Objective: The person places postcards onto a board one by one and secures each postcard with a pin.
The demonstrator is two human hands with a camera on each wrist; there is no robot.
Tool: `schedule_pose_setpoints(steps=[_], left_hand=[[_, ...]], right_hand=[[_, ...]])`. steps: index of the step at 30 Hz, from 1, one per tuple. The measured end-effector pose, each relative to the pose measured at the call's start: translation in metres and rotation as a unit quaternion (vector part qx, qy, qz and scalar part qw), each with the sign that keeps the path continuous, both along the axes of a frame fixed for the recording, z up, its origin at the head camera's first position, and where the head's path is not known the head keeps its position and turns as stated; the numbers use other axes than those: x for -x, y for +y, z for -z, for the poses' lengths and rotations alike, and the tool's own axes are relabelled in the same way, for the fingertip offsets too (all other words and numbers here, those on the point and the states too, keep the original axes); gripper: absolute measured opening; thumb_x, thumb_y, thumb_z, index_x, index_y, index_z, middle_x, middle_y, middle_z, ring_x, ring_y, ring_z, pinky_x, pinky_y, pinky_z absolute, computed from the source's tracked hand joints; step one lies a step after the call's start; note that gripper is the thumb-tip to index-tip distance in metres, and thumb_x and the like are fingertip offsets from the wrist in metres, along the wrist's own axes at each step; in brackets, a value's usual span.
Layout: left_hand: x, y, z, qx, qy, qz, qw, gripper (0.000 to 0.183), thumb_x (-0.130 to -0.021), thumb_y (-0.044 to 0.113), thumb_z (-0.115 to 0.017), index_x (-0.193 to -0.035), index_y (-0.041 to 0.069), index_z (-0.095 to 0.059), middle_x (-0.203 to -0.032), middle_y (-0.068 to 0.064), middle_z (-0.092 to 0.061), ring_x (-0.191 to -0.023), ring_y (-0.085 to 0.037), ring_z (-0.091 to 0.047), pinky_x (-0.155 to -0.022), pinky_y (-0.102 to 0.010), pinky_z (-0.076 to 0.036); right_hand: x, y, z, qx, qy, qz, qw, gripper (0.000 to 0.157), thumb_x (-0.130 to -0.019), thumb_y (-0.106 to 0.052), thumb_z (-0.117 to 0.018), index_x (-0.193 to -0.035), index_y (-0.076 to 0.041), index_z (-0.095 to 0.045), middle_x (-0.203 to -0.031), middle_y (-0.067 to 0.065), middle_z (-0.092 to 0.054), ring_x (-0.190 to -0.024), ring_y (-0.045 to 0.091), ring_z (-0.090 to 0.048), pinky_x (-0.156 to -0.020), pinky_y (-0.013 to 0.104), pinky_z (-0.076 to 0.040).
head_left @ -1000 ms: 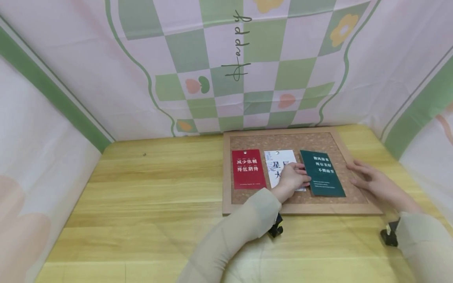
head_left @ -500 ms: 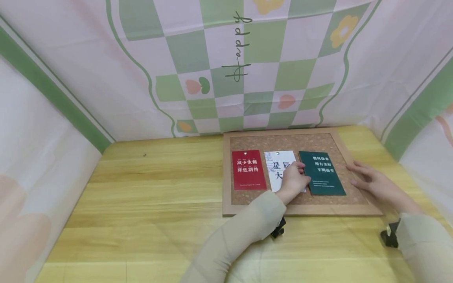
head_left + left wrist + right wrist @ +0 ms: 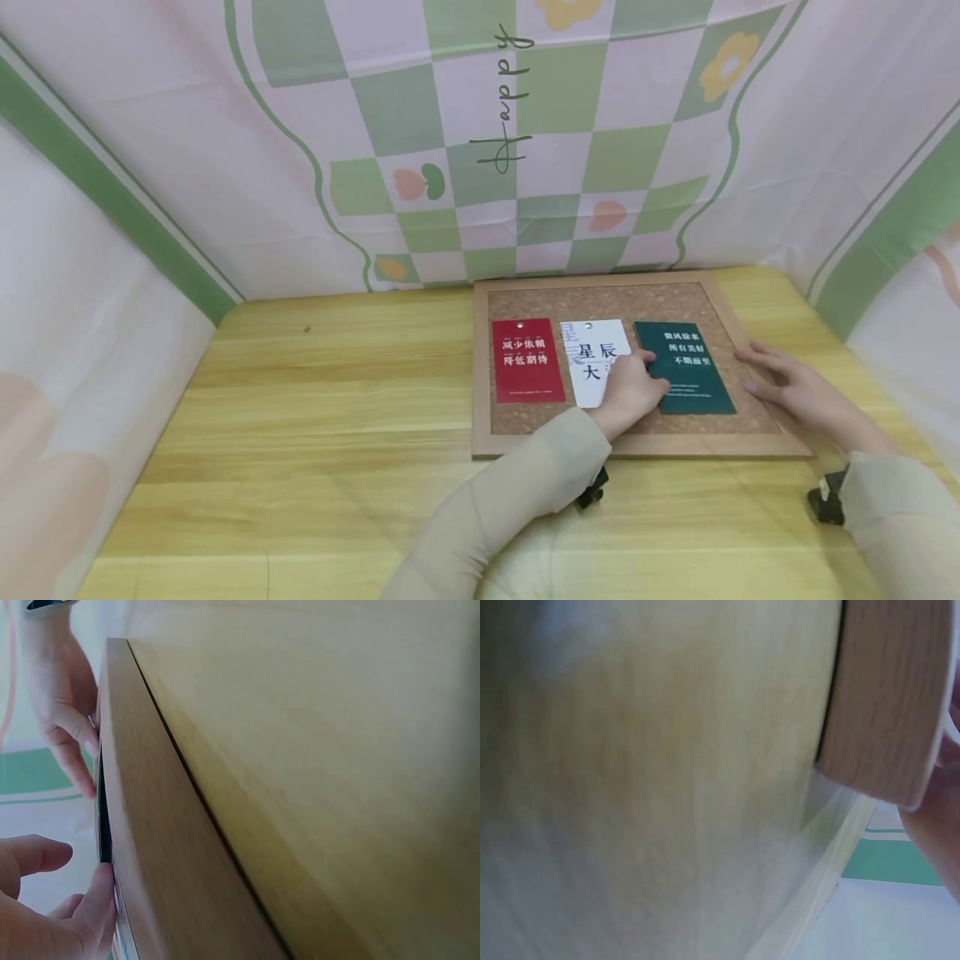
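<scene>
A dark green card point(image 3: 686, 367) with white writing lies on the cork board point(image 3: 600, 302), to the right of a white card point(image 3: 588, 354) and a red card point(image 3: 527, 371). My left hand point(image 3: 632, 390) reaches over the lower part of the white card and touches the green card's left edge with its fingertips. The left wrist view shows the left hand's thumb point(image 3: 45, 855) apart from the finger at the card. My right hand point(image 3: 813, 404) rests on the board's right frame with fairly straight fingers; the right wrist view shows only part of it, behind the frame corner.
The wooden frame point(image 3: 540, 446) borders the cork board, which lies on a yellowish wooden table point(image 3: 315, 433) near the back. A checkered curtain point(image 3: 480, 125) hangs behind the table. Metal eyelets show at the tops of the red and white cards.
The green card has turned slightly and its top edge sits a little lower and more level. My left hand has slid slightly right and down. The right hand stays in place.
</scene>
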State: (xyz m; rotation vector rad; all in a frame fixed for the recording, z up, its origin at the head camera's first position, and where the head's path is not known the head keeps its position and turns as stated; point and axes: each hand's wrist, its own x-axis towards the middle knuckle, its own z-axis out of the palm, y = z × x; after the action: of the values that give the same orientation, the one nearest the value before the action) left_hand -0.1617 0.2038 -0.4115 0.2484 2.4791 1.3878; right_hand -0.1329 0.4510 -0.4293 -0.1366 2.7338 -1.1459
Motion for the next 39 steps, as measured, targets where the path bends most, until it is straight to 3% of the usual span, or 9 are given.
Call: schedule_pose_setpoints(steps=[12,18,23,25,31,39], left_hand=[[0.006,-0.006,-0.003,-0.030,-0.017,-0.013,0.9993,0.044,-0.083,0.008,-0.069,-0.124,0.015,-0.058,-0.113,0.001,-0.065,-0.102,-0.005,-0.061,-0.085,-0.017,-0.052],[0.013,-0.014,-0.007,-0.041,-0.004,-0.015,0.9990,0.033,-0.084,0.008,-0.068,-0.117,0.013,-0.063,-0.102,0.001,-0.067,-0.092,-0.004,-0.060,-0.080,-0.014,-0.050],[0.021,-0.023,-0.011,-0.058,-0.010,-0.032,0.9978,0.028,-0.086,0.008,-0.066,-0.114,0.011,-0.065,-0.100,0.000,-0.069,-0.089,-0.006,-0.063,-0.076,-0.015,-0.050],[0.025,-0.027,-0.013,-0.061,-0.015,-0.041,0.9972,0.029,-0.087,0.010,-0.066,-0.116,0.011,-0.064,-0.101,0.000,-0.069,-0.091,-0.007,-0.064,-0.075,-0.015,-0.051],[0.037,-0.040,-0.020,-0.078,-0.033,-0.067,0.9942,0.030,-0.089,0.011,-0.065,-0.119,0.012,-0.063,-0.104,-0.002,-0.067,-0.092,-0.013,-0.064,-0.075,-0.020,-0.054],[0.061,-0.065,-0.027,-0.115,0.000,-0.109,0.9874,0.028,-0.087,0.003,-0.063,-0.115,0.002,-0.065,-0.108,-0.011,-0.069,-0.101,-0.022,-0.065,-0.084,-0.024,-0.054]], right_hand=[[0.000,-0.001,0.000,-0.009,0.003,0.000,1.000,0.060,-0.099,-0.021,-0.050,-0.142,0.011,-0.024,-0.152,0.038,0.000,-0.133,0.065,0.002,-0.100,0.079,0.001],[-0.003,-0.007,-0.004,-0.011,0.001,0.007,1.000,0.058,-0.101,-0.023,-0.046,-0.143,0.011,-0.024,-0.152,0.037,0.002,-0.133,0.064,0.003,-0.101,0.078,0.001],[-0.002,-0.016,-0.006,0.022,-0.027,0.023,0.999,0.063,-0.102,-0.026,-0.045,-0.145,0.011,-0.018,-0.153,0.034,0.012,-0.134,0.062,0.009,-0.109,0.072,0.002],[-0.001,-0.020,-0.006,0.011,-0.031,0.028,0.999,0.067,-0.101,-0.030,-0.044,-0.146,0.011,-0.015,-0.152,0.034,0.014,-0.134,0.062,0.009,-0.109,0.071,0.002],[0.002,-0.034,-0.004,-0.104,0.039,0.012,0.994,0.069,-0.099,-0.035,-0.047,-0.144,0.012,-0.024,-0.147,0.045,-0.001,-0.131,0.067,-0.005,-0.101,0.079,-0.007],[0.001,-0.051,0.000,-0.138,0.098,-0.033,0.985,0.067,-0.092,-0.032,-0.061,-0.138,0.011,-0.037,-0.143,0.046,-0.018,-0.130,0.065,-0.015,-0.101,0.078,-0.012]])
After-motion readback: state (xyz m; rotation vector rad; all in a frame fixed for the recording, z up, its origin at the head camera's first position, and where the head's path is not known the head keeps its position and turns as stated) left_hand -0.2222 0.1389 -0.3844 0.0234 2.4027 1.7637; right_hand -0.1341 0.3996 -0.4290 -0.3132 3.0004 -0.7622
